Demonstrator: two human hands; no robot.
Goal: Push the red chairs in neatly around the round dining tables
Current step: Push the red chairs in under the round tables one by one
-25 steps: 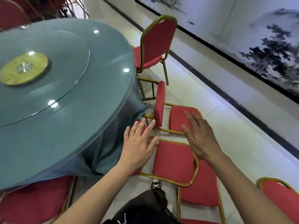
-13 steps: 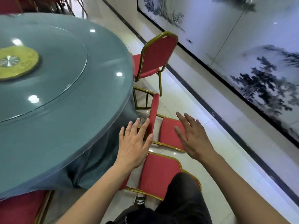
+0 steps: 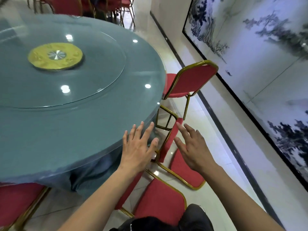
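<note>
A round table [image 3: 50, 139] with a blue-grey cloth and a glass turntable [image 3: 66, 77] fills the left. One red chair with a gold frame [image 3: 193, 80] stands upright at the table's right edge, facing it. A second red chair [image 3: 185, 170] sits turned sideways just below it, its backrest edge-on beside the table skirt. A third red chair [image 3: 160, 200] stands nearest me. My left hand [image 3: 138, 147] hovers open over the table edge, left of the sideways chair's backrest. My right hand [image 3: 191, 145] is open over that chair's backrest and seat. Neither hand grips anything.
Another red chair [image 3: 18, 202] is tucked under the table at lower left. More red chairs [image 3: 70, 5] stand beyond the table. A wall with an ink landscape mural [image 3: 258, 55] runs along the right, leaving a tiled aisle [image 3: 221, 147]. My dark trouser leg [image 3: 196, 217] shows below.
The view has swung right and forward along the table. Both hands moved up toward the sideways chair's backrest, still open and holding nothing.
</note>
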